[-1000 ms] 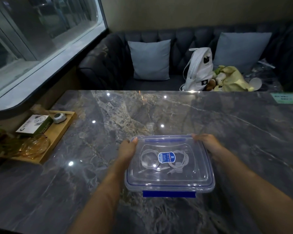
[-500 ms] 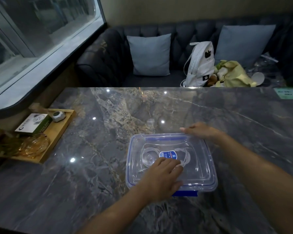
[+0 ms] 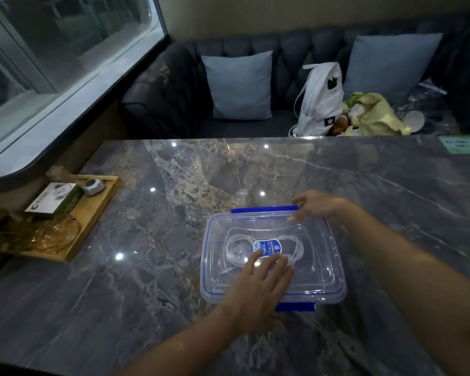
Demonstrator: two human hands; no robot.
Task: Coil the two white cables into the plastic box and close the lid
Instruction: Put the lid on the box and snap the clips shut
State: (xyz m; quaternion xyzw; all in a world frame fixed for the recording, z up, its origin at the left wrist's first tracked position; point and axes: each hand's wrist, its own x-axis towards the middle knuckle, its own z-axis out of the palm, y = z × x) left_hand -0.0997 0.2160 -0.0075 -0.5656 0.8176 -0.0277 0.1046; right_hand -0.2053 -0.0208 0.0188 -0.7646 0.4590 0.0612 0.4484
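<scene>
Box long axis left-right; left hand flat on lid; right hand grip unclear.

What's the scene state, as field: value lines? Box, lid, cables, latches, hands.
box: clear plastic, on table
lid: on box, covers it
cables: white, coiled inside, seen through lid
far latch: blue, on far edge; snapped or not unclear
near latch: blue, on near edge; snapped or not unclear
left hand: flat on lid, fingers straight
right hand: at right end of far latch; grip unclear
tray: wooden, at table's left edge
</scene>
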